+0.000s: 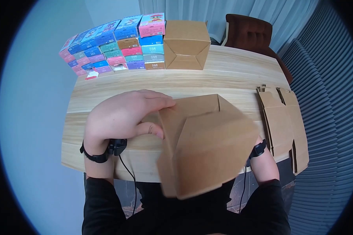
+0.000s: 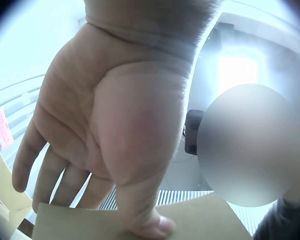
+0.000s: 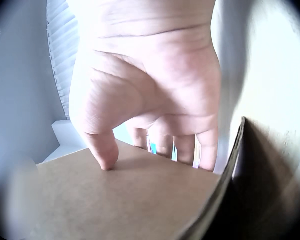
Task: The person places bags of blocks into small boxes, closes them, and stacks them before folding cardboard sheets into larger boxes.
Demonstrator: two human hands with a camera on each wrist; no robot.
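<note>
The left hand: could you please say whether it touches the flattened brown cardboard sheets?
No, the left hand grips the nearer brown cardboard box, left of the flattened sheets.

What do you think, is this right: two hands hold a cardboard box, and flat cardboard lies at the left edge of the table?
Not fully: the flat cardboard lies at the right edge of the table, as the head view shows. The left hand and right hand do hold a cardboard box.
</note>
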